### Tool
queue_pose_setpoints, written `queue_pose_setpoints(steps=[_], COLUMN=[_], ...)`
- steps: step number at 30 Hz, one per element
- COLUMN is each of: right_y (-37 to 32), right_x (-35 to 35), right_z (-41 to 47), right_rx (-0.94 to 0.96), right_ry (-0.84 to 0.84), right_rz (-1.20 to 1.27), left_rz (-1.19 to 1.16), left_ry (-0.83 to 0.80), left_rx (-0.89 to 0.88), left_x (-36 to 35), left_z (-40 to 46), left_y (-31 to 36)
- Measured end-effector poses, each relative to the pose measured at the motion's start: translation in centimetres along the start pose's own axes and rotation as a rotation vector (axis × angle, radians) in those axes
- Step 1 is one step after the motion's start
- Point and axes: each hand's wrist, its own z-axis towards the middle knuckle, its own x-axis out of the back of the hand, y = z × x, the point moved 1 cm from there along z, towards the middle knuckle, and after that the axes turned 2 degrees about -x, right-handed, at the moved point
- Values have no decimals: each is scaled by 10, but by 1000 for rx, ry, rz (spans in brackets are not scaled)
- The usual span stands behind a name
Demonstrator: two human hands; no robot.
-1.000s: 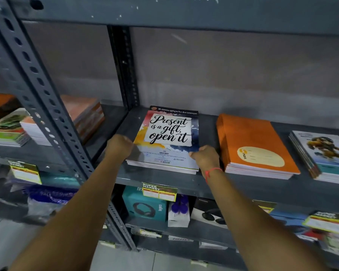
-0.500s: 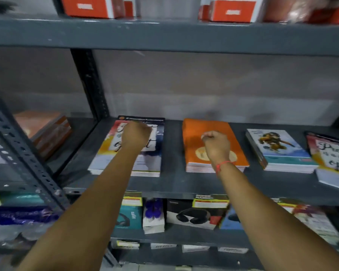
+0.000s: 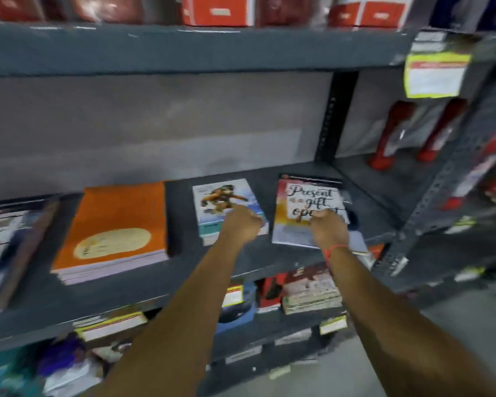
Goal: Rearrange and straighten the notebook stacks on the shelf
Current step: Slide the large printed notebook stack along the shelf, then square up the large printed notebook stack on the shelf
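Observation:
Several notebook stacks lie flat on the grey metal shelf [image 3: 181,270]. From the left there is a blurred stack [image 3: 3,233] at the frame edge, an orange stack [image 3: 118,222], a stack with a cartoon cover [image 3: 218,196], and a "Present is a gift" stack [image 3: 301,202] turned slightly askew. My left hand [image 3: 242,224] hovers over the near right corner of the cartoon stack, fingers curled, holding nothing. My right hand [image 3: 328,229] is a loose fist over the near half of the "Present" stack, hiding part of its cover. Contact cannot be judged through the blur.
A perforated upright post [image 3: 433,202] rises right of the "Present" stack. Beyond it stand red items [image 3: 390,133] under a yellow price label [image 3: 437,71]. Red boxes [image 3: 218,10] sit on the shelf above; packaged goods [image 3: 312,290] fill the shelf below.
The view has swung right along the shelf. My hands left the first "Present" stack, passed the orange one, and now sit over the cartoon stack and the right-hand "Present" stack.

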Motion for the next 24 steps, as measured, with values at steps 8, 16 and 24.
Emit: queue_pose_setpoints(steps=[8, 16, 24], right_y=[87, 103, 101], right_x=[40, 58, 80], right_z=[46, 69, 71], right_rx=[-228, -351, -600], right_ry=[-9, -233, -341], right_rz=[-22, 305, 509], left_rz=[205, 103, -267], left_ry=[0, 95, 101], left_rx=[109, 283, 355], left_x=[-88, -95, -91], left_z=[14, 27, 32], left_y=[31, 46, 44])
